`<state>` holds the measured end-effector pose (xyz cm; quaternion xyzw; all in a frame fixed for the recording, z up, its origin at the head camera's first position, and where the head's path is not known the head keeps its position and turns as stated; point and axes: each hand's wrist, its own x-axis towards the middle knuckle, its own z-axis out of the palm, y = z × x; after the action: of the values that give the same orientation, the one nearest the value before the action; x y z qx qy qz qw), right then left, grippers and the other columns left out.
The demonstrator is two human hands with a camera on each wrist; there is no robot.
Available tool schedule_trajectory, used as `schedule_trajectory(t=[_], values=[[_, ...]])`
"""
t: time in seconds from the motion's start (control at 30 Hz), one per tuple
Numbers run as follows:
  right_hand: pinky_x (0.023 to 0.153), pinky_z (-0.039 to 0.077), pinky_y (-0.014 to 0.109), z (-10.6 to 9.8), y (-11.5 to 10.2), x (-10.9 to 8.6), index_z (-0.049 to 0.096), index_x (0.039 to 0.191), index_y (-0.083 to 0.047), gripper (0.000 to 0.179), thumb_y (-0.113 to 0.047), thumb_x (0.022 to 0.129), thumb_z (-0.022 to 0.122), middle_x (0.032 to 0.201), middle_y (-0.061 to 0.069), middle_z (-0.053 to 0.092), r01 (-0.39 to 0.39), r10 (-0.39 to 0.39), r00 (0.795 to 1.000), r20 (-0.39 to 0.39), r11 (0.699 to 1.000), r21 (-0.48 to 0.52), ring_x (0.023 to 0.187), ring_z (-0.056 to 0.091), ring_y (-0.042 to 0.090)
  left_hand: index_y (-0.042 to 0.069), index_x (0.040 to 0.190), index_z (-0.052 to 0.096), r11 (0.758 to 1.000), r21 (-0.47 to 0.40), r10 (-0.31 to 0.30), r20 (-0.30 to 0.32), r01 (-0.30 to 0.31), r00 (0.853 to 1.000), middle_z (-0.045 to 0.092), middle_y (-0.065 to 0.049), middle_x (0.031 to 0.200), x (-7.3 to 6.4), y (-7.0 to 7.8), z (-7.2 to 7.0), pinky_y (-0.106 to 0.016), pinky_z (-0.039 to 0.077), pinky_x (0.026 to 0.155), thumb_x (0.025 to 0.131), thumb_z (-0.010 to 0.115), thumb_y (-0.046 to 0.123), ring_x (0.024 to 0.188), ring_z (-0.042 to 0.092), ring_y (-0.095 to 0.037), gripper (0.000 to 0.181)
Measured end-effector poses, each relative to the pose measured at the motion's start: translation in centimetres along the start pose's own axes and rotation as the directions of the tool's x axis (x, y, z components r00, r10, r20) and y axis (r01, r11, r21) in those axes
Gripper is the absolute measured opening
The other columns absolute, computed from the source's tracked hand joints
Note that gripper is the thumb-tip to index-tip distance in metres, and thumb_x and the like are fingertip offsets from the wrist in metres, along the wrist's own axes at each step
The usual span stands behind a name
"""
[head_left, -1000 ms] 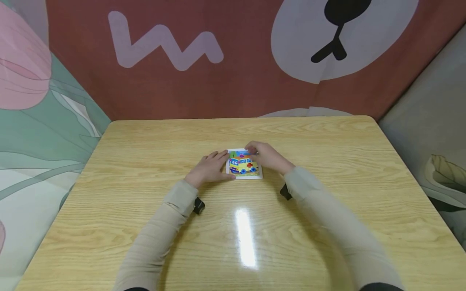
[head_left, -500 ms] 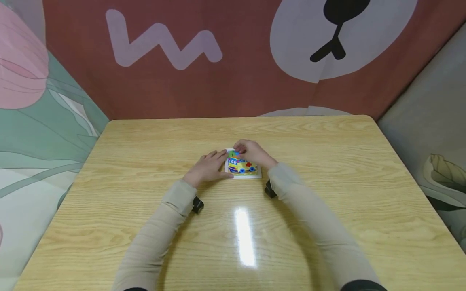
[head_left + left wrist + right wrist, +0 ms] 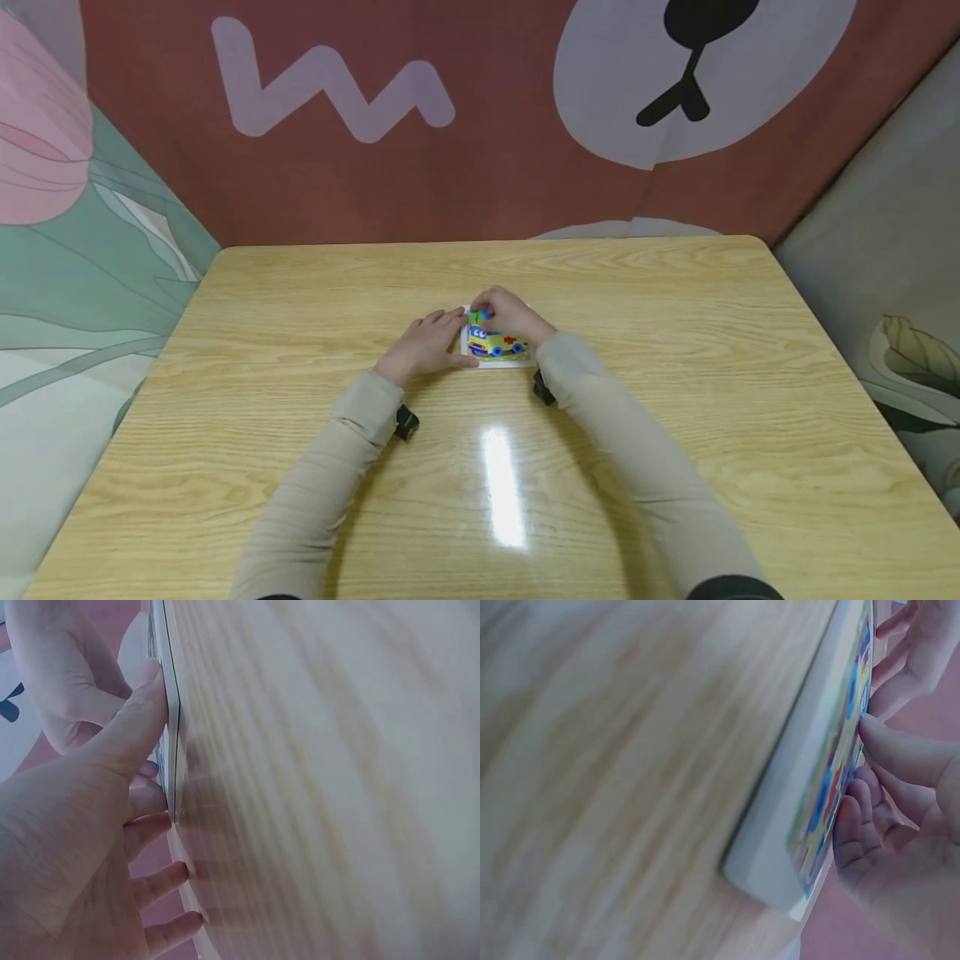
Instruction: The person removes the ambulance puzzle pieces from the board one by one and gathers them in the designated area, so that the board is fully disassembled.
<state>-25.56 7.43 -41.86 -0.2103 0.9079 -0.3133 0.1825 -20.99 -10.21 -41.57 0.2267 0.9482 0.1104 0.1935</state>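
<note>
In the head view a small white-bordered picture board (image 3: pixel 504 363) lies flat on the table, showing a cartoon yellow ambulance with a red cross. My left hand (image 3: pixel 426 346) spreads along its left side, the thumb at the near corner. In the left wrist view the left thumb (image 3: pixel 142 712) lies against the board's edge and the other fingers are extended. My right hand (image 3: pixel 513 318) is over the board's upper part, hiding some of the picture. In the right wrist view its thumb (image 3: pixel 900 750) touches the picture and the other fingers are bent; whether they pinch anything is hidden.
The board rests on a wood-grain table (image 3: pixel 337 292), with a bright light reflection nearer the person. A red-brown printed backdrop (image 3: pixel 495 192) stands at the table's far edge. Patterned fabric (image 3: pixel 97 325) hangs at the left, and a grey covering (image 3: pixel 877 208) is at the right.
My right hand has moved left across the top of the board, from its upper right corner toward the upper left, uncovering the right part of the picture. The left hand stays at the left side.
</note>
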Motion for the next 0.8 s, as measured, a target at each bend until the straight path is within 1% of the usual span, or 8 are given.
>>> schedule_trajectory(t=[0.13, 0.33, 0.53, 0.6, 0.8], values=[[0.102, 0.046, 0.039, -0.04, -0.14, 0.15, 0.058, 0.125, 0.003, 0.036, -0.004, 0.09, 0.062, 0.125, 0.019, 0.055, -0.003, 0.004, 1.0, 0.022, 1.0, -0.028, 0.114, 0.053, 0.03, 0.009, 0.153, 0.02, 1.0, -0.001, 0.012, 0.005, -0.012, 1.0, 0.015, -0.008, 0.162, -0.02, -0.07, 0.01, -0.057, 0.019, 0.118, 0.089, 0.055, 0.058, 0.148, 0.017, -0.036, 0.088], [0.104, 0.044, 0.039, -0.16, -0.23, 0.38, 0.054, 0.129, 0.002, 0.04, -0.005, 0.09, 0.063, 0.128, 0.019, 0.05, -0.032, 0.033, 0.997, 0.065, 0.999, -0.016, 0.117, 0.05, 0.029, 0.01, 0.154, 0.016, 1.0, 0.004, 0.023, 0.026, -0.023, 0.999, 0.011, -0.006, 0.162, -0.27, -0.21, -0.1, -0.058, 0.017, 0.119, 0.088, 0.056, 0.059, 0.148, 0.014, -0.037, 0.092], [0.106, 0.041, 0.039, -0.43, -0.5, 0.48, 0.054, 0.128, 0.0, 0.043, -0.009, 0.089, 0.067, 0.127, 0.018, 0.047, -0.034, 0.04, 0.993, 0.113, 0.998, -0.055, 0.115, 0.046, 0.028, 0.011, 0.154, 0.017, 1.0, -0.001, 0.012, 0.012, -0.012, 1.0, 0.014, -0.008, 0.162, -0.28, -0.08, -0.14, -0.058, 0.019, 0.118, 0.086, 0.058, 0.06, 0.148, 0.016, -0.037, 0.094], [0.106, 0.041, 0.039, -0.55, -0.6, 0.46, 0.053, 0.128, -0.001, 0.043, -0.009, 0.089, 0.067, 0.127, 0.017, 0.046, -0.047, 0.053, 0.99, 0.127, 0.998, -0.051, 0.116, 0.046, 0.028, 0.011, 0.154, 0.018, 1.0, -0.003, 0.006, 0.007, -0.006, 1.0, 0.015, -0.007, 0.162, -0.22, -0.04, -0.1, -0.057, 0.02, 0.118, 0.085, 0.058, 0.061, 0.148, 0.017, -0.036, 0.094], [0.108, 0.041, 0.039, -0.64, -0.53, 0.66, 0.054, 0.127, -0.001, 0.044, -0.01, 0.087, 0.068, 0.129, 0.017, 0.046, -0.048, 0.055, 0.991, 0.125, 0.997, -0.057, 0.12, 0.047, 0.028, 0.011, 0.154, 0.019, 1.0, 0.007, 0.002, -0.004, -0.002, 1.0, 0.016, -0.006, 0.162, 0.03, -0.12, 0.04, -0.057, 0.021, 0.117, 0.084, 0.058, 0.062, 0.147, 0.019, -0.035, 0.095]])
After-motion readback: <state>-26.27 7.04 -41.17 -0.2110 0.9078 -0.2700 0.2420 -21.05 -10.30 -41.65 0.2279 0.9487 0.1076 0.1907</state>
